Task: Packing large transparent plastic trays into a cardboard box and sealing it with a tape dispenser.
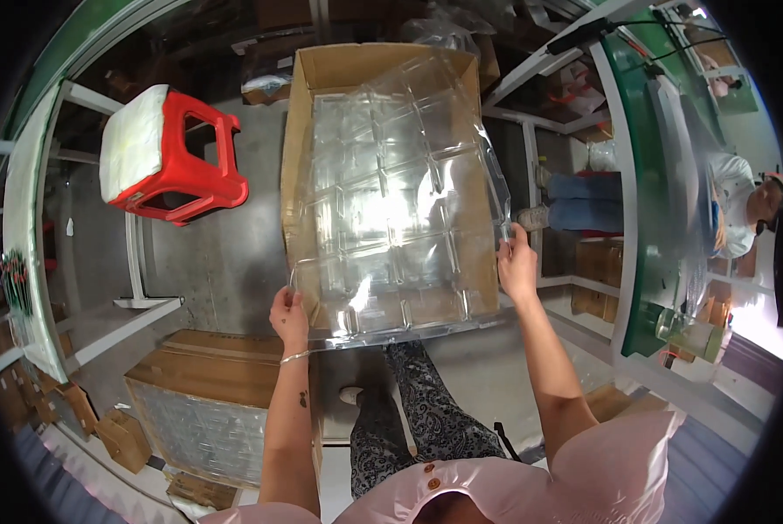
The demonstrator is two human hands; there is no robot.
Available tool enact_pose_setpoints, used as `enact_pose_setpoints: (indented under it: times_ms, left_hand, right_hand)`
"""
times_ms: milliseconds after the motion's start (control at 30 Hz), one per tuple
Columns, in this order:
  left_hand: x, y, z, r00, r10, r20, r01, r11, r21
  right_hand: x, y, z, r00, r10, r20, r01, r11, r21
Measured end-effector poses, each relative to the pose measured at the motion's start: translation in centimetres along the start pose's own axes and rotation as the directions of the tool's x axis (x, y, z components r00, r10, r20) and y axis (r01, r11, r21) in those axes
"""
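Observation:
A large clear plastic tray (pixel 409 240), moulded into several compartments, is held tilted in front of me. It slants across an open cardboard box (pixel 301 131) and partly overlaps it. My left hand (pixel 289 316) pinches the tray's near left edge. My right hand (pixel 518 264) grips its right edge, a little farther from me. Through the tray, more clear plastic shows inside the box, though glare hides how it lies there.
A red stool (pixel 201 157) with a white padded top stands at left on the grey floor (pixel 212 271). Another carton (pixel 217 367) holding clear plastic lies near left. At right are a green-topped table (pixel 649 218) and a seated person (pixel 741 205).

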State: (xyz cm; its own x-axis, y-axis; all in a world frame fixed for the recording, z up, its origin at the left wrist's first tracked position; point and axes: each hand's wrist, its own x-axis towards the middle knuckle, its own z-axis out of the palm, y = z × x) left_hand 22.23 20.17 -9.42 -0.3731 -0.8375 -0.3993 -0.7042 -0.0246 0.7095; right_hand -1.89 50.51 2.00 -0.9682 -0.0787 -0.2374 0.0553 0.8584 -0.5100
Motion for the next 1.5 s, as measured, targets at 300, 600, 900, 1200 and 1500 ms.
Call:
enact_pose_setpoints:
  times_ms: [300, 600, 900, 1200, 1500]
  left_hand:
    - [4.6, 1.5, 0.1, 0.975, 0.21, -0.074, -0.165, 0.903, 0.396]
    - [6.5, 3.8, 0.6, 0.94, 0.324, -0.104, -0.279, 0.908, 0.312]
    - [12.8, 2.7, 1.9, 0.927, 0.37, 0.066, -0.242, 0.455, 0.857]
    - [13.1, 3.6, 5.0, 0.921, 0.368, 0.129, -0.273, 0.372, 0.887]
    - [17.3, -7.5, 13.0, 0.919, 0.247, 0.307, -0.393, 0.514, 0.763]
  right_hand:
    - [-0.2, 1.4, 5.3, 0.914, 0.125, 0.386, -0.021, 0.965, -0.263]
    - [0.2, -0.4, 5.8, 0.956, 0.08, 0.284, -0.134, 0.975, 0.176]
    - [-0.6, 1.0, 12.7, 0.827, 0.228, 0.514, -0.234, 0.971, -0.054]
    - [3.6, 6.9, 24.3, 0.629, 0.537, 0.562, -0.324, 0.839, -0.438]
    - [8.1, 17.1, 32.1, 0.665, 0.612, 0.428, 0.007, 0.568, -0.823]
